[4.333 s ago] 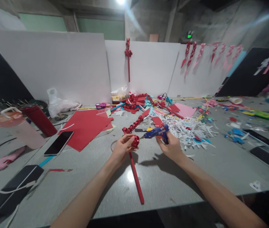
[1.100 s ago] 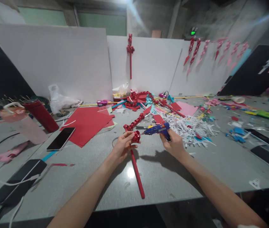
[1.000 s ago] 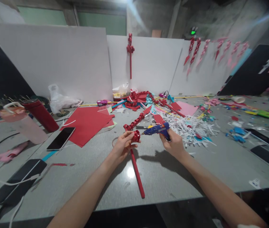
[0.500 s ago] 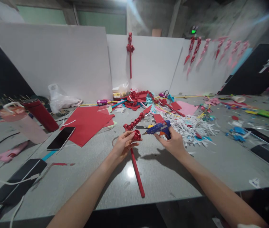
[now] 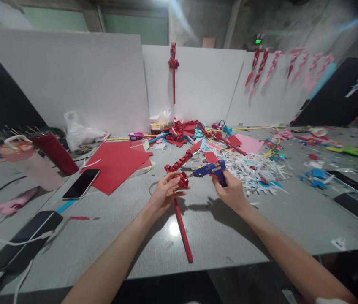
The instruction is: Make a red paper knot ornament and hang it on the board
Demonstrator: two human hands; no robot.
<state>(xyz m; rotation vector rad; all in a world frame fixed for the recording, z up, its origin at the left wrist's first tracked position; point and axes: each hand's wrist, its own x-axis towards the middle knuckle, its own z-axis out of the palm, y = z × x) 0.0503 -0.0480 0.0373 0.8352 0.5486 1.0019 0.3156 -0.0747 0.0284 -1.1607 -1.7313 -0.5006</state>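
Between the fingers of my left hand (image 5: 164,192) is a small red paper piece made of curled loops (image 5: 183,180). My right hand (image 5: 229,188) grips a blue glue gun (image 5: 210,169), its nozzle pointing left at the edge of the loops; whether it touches them I cannot tell. Below my left hand a red paper stick (image 5: 183,234) lies on the table, its upper end hidden by the fingers. Just beyond, a red looped paper chain (image 5: 179,162) with a pointed end slants away to the right.
Red paper sheets (image 5: 115,164) and a phone (image 5: 81,184) lie to the left, near two bottles (image 5: 54,153) and a pink glue gun (image 5: 11,203). White paper shreds (image 5: 255,171) are heaped at right. A similar red ornament (image 5: 174,69) hangs on the white board.
The glue gun has tilted, and its nozzle has come up and left, closer to the red loops. My left hand has hardly moved.
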